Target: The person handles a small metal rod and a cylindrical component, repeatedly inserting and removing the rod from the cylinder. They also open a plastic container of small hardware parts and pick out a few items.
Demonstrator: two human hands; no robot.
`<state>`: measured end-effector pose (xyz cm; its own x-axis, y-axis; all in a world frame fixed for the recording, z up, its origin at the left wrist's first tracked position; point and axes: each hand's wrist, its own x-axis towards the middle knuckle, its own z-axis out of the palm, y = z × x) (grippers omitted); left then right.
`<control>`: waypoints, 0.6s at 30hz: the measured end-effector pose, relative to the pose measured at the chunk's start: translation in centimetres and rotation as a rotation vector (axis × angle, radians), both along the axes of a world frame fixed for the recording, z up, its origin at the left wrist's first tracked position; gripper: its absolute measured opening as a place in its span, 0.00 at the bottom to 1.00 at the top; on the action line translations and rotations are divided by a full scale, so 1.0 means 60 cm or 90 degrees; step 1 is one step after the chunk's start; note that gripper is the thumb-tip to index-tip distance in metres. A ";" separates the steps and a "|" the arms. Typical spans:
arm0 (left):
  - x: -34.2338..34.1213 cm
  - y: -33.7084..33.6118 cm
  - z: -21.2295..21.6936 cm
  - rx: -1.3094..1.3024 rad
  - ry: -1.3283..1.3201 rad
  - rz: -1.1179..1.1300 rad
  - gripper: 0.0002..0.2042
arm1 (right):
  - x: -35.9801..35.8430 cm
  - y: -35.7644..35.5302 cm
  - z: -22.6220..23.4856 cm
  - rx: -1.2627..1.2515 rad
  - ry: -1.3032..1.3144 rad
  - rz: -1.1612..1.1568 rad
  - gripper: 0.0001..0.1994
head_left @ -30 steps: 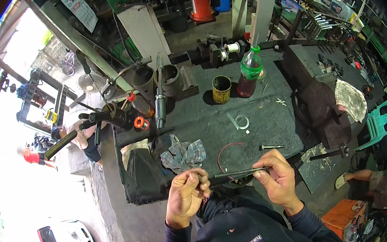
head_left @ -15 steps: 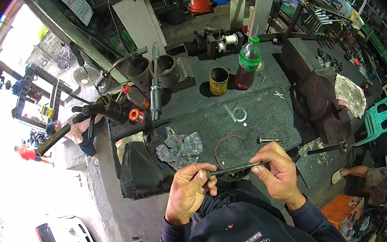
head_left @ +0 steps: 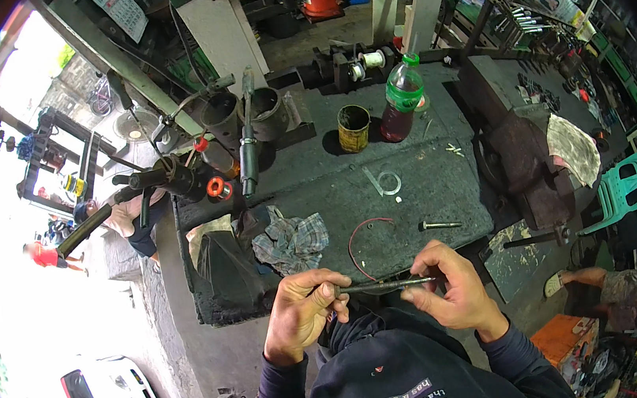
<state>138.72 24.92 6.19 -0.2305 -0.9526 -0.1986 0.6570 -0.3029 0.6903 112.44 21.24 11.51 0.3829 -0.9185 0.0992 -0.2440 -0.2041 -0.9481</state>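
Note:
A slim dark metal rod lies level in front of my chest, just off the bench's near edge. My left hand pinches its left end between thumb and fingers. Around the rod's right tip, my right hand has thumb and fingers parted, not pressed on it; whether a fingertip touches it I cannot tell. Beyond the hands, a thin red wire curves on the dark bench. To its right rests a bolt, and farther back lies a coil of clear tubing.
A crumpled plaid rag lies at the bench's left. Behind stand a yellow can, a green-capped bottle of dark red liquid and an orange solder spool. A rusty vise and a green plastic stool are at right.
My right thumb and fingers have parted from the rod's right end, baring its tip. My left hand keeps its grip and has shifted slightly left.

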 end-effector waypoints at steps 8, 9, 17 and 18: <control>-0.005 -0.001 -0.002 -0.042 -0.001 -0.009 0.11 | -0.018 0.005 -0.028 -0.098 0.027 0.049 0.10; -0.004 -0.001 -0.003 -0.050 -0.003 -0.013 0.11 | -0.018 0.005 -0.027 -0.100 0.027 0.047 0.10; -0.005 0.001 0.010 0.014 -0.047 -0.019 0.14 | -0.019 0.011 -0.012 -0.188 0.075 -0.004 0.10; -0.002 0.003 0.012 0.019 -0.063 -0.018 0.14 | -0.019 0.011 -0.007 -0.206 0.088 -0.003 0.10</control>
